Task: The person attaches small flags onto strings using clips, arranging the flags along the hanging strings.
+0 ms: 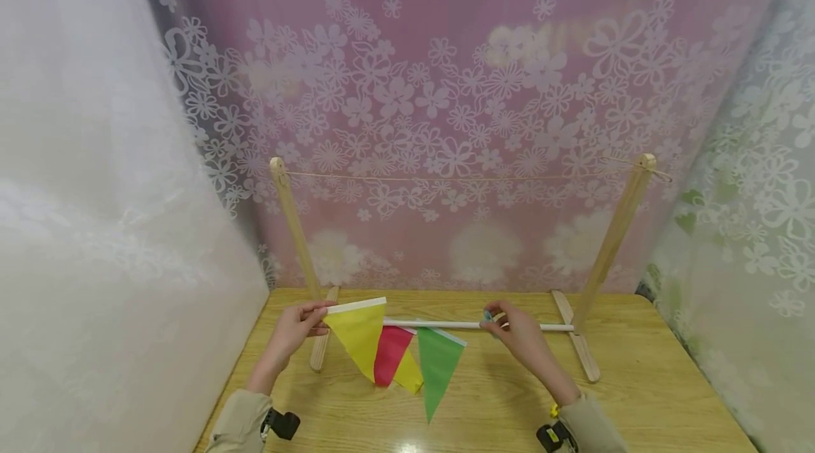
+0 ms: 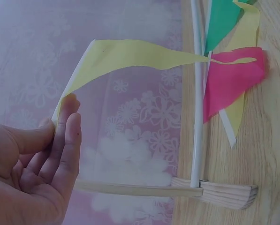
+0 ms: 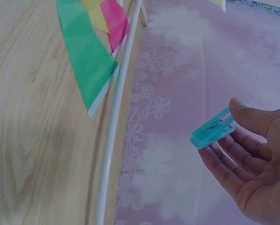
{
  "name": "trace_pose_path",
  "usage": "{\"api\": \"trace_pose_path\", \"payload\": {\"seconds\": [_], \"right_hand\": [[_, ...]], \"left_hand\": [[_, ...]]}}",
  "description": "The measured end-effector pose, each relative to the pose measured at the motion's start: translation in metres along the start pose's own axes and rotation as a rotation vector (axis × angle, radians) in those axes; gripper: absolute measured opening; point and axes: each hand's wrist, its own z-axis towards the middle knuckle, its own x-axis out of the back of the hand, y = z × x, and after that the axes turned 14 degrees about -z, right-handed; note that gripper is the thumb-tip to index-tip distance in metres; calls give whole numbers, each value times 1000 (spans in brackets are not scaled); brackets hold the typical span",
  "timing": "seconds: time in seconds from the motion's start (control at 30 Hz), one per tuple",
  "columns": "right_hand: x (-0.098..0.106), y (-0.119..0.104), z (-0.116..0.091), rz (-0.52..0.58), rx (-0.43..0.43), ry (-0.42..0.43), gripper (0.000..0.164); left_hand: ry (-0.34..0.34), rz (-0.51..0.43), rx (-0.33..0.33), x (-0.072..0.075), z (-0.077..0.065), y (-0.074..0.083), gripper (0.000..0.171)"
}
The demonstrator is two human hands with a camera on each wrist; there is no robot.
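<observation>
My left hand [image 1: 286, 336] pinches one end of the white top edge of a yellow pennant [image 1: 359, 333], between thumb and fingers. The pennant hangs point down, held up in front of the left post's foot. In the right wrist view, my right hand [image 3: 257, 159] holds a teal clothespin [image 3: 212, 130] between thumb and fingers, apart from the white rod [image 1: 439, 324]. On the table below the left hand's pennant lie a red pennant [image 1: 391, 357], another yellow pennant [image 1: 409, 374] and a green pennant [image 1: 441, 368], partly overlapping.
A wooden stand has a left post [image 1: 296, 233] and a right post [image 1: 614, 241], each on a foot. A thin string [image 1: 458, 179] runs between their tops, and the rod joins them low down. Flowered curtains [image 1: 407, 85] surround the wooden table [image 1: 662, 368].
</observation>
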Motion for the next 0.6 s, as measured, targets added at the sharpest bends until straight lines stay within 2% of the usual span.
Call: {"api": "trace_pose_path", "payload": {"seconds": [0.33, 0.6], "right_hand": [[20, -21, 19, 71, 61, -1, 29], [44, -49, 44, 170, 149, 25, 35]], "left_hand": [[-9, -5, -20, 4, 3, 12, 32], [29, -54, -42, 4, 7, 27, 35]]}}
